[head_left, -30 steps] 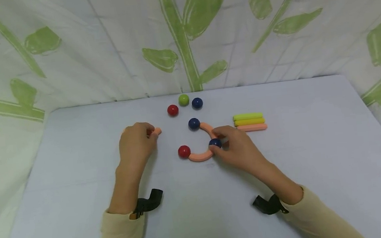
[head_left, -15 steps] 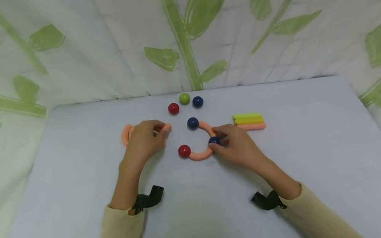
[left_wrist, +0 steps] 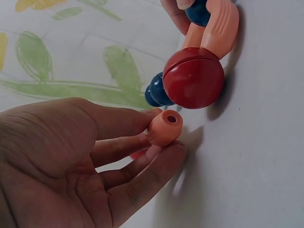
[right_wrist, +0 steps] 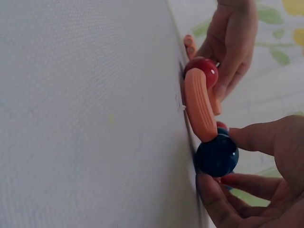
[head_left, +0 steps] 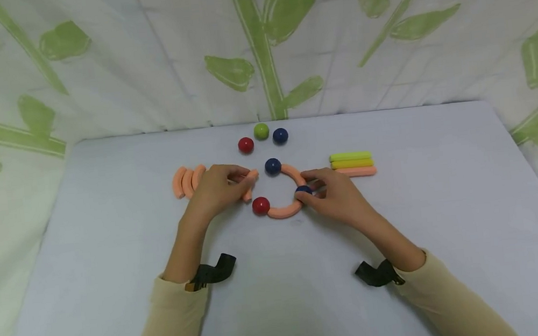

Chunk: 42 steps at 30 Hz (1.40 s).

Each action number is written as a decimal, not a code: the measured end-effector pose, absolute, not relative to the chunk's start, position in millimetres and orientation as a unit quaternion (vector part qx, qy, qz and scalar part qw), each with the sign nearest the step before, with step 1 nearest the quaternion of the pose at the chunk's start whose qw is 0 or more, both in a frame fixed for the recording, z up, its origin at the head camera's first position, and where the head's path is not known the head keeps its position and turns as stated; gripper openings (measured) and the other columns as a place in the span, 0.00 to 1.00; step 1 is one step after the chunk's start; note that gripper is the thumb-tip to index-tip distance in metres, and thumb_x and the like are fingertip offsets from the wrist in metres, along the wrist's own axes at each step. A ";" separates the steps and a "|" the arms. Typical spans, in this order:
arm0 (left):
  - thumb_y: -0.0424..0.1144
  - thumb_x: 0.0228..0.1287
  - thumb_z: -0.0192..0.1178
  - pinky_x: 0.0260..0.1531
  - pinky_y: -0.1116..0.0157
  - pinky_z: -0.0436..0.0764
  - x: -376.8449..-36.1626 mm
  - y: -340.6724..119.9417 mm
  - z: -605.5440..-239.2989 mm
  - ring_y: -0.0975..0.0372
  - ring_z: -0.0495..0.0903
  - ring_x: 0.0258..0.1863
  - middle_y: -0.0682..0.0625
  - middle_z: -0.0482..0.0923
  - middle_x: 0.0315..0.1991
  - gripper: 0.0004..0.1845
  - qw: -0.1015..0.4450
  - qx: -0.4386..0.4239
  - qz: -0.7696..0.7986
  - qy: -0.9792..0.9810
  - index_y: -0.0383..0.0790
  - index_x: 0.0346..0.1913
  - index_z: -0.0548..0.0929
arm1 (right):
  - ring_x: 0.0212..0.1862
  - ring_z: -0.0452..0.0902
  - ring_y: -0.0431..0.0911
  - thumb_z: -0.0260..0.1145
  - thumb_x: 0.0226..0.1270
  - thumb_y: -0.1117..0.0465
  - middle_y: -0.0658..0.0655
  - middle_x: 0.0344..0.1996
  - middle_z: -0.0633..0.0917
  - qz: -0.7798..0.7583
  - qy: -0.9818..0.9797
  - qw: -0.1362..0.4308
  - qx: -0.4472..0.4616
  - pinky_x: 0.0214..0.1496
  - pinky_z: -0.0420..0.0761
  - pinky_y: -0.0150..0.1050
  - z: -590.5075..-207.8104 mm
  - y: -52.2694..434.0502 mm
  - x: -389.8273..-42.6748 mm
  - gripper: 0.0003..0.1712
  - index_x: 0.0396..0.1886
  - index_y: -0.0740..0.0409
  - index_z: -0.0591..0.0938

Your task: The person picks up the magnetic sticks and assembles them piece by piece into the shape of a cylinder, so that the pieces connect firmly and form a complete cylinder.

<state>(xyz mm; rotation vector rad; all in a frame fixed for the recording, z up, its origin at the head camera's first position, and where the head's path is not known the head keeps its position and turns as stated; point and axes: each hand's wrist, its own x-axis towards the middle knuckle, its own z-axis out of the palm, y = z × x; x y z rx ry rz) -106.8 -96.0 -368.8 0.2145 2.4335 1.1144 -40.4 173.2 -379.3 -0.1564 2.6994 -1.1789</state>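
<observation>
Seen from above, on a pale table: left hand pinching a short curved peach rod between thumb and fingertips, hollow end held just beside a red ball. Right hand pinching a dark blue ball at the joint of two peach arcs forming a half ring with another blue ball at its far end. Spare curved rods lying near the left hand; three loose balls and straight sticks farther back. Pieces probably light, rigid, smooth plastic; balls likely slippery and prone to rolling, best steadied at the joint; rod best gripped mid-length, ends left free.
</observation>
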 end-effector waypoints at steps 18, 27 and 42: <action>0.53 0.76 0.63 0.49 0.59 0.81 -106.3 -89.1 -371.3 0.55 0.83 0.50 0.46 0.90 0.49 0.22 0.220 0.071 0.401 0.887 0.42 0.62 0.87 | 0.56 0.87 0.54 0.75 0.71 0.57 0.62 0.63 0.85 -0.404 0.907 0.109 -0.054 0.61 0.87 0.52 -378.6 172.7 -40.4 0.29 0.68 0.62 0.81; 0.54 0.76 0.63 0.49 0.58 0.82 -104.9 -85.5 -367.9 0.54 0.84 0.49 0.45 0.90 0.47 0.23 0.224 0.067 0.395 0.889 0.41 0.61 0.87 | 0.59 0.87 0.54 0.73 0.73 0.55 0.61 0.66 0.84 -0.404 0.906 0.119 -0.049 0.63 0.86 0.53 -380.3 173.4 -40.2 0.30 0.70 0.59 0.80; 0.53 0.77 0.62 0.59 0.52 0.82 -104.1 -89.0 -364.3 0.52 0.83 0.57 0.44 0.88 0.56 0.25 0.257 0.078 0.400 0.876 0.39 0.65 0.85 | 0.59 0.87 0.54 0.72 0.74 0.55 0.60 0.65 0.85 -0.407 0.903 0.122 -0.057 0.63 0.86 0.53 -379.3 173.5 -40.7 0.29 0.70 0.59 0.80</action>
